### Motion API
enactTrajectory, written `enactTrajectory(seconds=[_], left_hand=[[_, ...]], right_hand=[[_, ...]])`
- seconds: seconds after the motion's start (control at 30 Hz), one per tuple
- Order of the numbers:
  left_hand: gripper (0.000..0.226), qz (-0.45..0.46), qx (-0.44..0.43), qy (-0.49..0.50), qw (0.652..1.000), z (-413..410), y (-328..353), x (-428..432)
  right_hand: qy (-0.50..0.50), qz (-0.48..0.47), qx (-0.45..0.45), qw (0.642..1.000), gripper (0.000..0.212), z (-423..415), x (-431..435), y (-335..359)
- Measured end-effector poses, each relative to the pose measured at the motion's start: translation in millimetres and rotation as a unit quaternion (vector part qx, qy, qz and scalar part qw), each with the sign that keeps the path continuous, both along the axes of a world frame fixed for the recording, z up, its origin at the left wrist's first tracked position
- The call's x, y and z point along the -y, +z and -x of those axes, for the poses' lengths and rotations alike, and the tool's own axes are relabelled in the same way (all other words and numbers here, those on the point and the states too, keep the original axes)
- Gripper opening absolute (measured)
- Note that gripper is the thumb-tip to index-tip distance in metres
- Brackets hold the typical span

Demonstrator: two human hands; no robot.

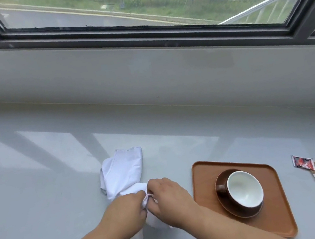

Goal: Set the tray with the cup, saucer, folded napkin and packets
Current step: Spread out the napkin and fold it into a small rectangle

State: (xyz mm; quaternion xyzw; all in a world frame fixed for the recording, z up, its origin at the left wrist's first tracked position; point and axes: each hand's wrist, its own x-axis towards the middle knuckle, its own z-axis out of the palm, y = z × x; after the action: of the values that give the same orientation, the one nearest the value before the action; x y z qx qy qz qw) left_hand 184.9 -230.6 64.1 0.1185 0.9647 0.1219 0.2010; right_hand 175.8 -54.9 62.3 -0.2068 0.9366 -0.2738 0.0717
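The left hand [128, 210] and the right hand [168, 197] are meeting at six o'clock on the worktop [39, 189], both closing their fingers on the near end of the white napkin [122, 171]; the cloth is trailing away toward twelve o'clock, loosely bunched and not yet folded. At three o'clock of the hands the brown tray [206, 175] is carrying the saucer [228, 207] with the cup [245, 188] sitting on it; further toward three o'clock two packets [310, 166] are lying on the bare worktop, off the tray. The fold is likely coming out crooked if the slack far end is dragging; a right elbow swinging outward is risking a knock to the cup. The worktop is showing glossy pale grey, running under a wide window [134, 3] facing a street.
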Motion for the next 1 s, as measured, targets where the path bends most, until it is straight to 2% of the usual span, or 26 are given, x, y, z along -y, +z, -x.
enactTrajectory(seconds=[0.07,0.17,0.27,0.4,0.53,0.67,0.8,0.93,1.0], left_hand=[[0.010,-0.004,-0.028,0.018,0.999,16,27,2],[0.011,0.012,-0.083,0.021,0.996,42,67,11],[0.007,0.071,-0.116,0.003,0.991,75,105,26],[0.013,0.132,-0.130,0.025,0.982,127,143,57],[0.020,0.156,-0.152,0.043,0.975,175,176,92],[0.017,0.134,-0.219,0.038,0.966,214,217,124],[0.017,0.070,-0.304,0.034,0.949,242,274,148],[0.013,0.024,-0.420,0.002,0.907,246,318,166],[0.018,-0.006,-0.470,-0.014,0.883,239,326,173]], right_hand=[[-0.017,0.022,0.017,0.999,0.012,15,-4,15],[-0.051,0.027,0.033,0.998,0.020,41,-12,42],[-0.082,0.010,0.011,0.997,0.025,75,-24,75],[-0.103,-0.051,-0.066,0.991,0.020,122,-38,125],[-0.109,-0.145,-0.119,0.976,0.017,162,-47,169],[-0.140,-0.197,-0.167,0.956,0.017,190,-48,211],[-0.191,-0.176,-0.264,0.929,0.015,196,-41,267],[-0.225,-0.145,-0.366,0.891,0.010,183,-34,313],[-0.241,-0.127,-0.404,0.873,0.007,171,-30,325]])
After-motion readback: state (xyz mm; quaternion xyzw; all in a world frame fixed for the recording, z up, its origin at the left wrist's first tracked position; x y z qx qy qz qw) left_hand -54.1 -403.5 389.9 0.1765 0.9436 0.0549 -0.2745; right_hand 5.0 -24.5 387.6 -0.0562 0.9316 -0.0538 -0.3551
